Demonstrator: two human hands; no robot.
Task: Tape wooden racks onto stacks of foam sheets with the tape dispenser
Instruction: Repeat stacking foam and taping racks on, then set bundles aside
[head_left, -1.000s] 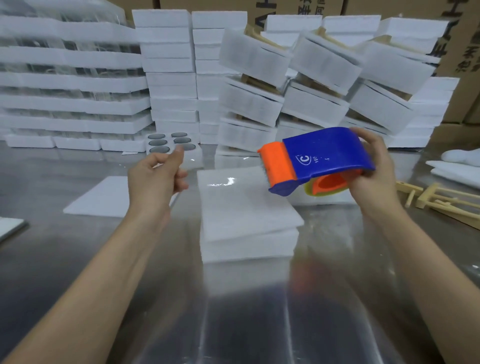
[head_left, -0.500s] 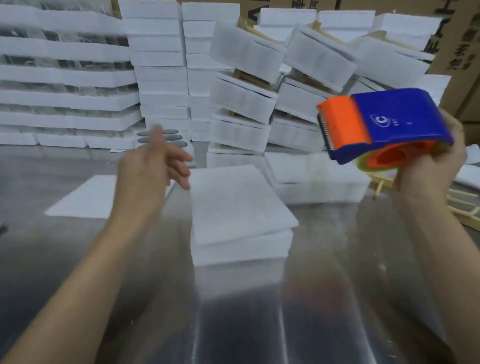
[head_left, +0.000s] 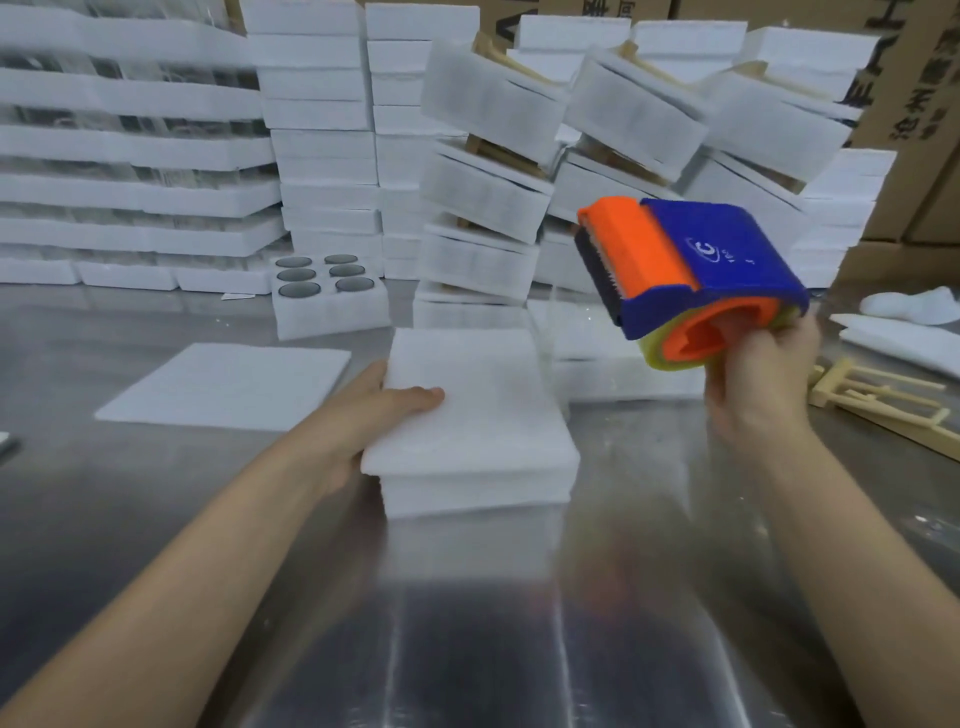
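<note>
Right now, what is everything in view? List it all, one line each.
stack: one, white foam, table centre
dispenser: one, blue and orange, held up right of the stack
sheet: one, white, flat on the table at left
tray: one, white foam, six round holes, behind the sheet
racks: count unclear, pale wood, table at right
scraps: few, white foam, far right
bundles: many, white foam with wood, piled leaning at the back
blocks: many, white, columns at back left
boxes: several, brown cardboard, back right
table: one, shiny metal, under all
left hand: holds the stack's left edge, thumb on top
right hand: grips the dispenser
</note>
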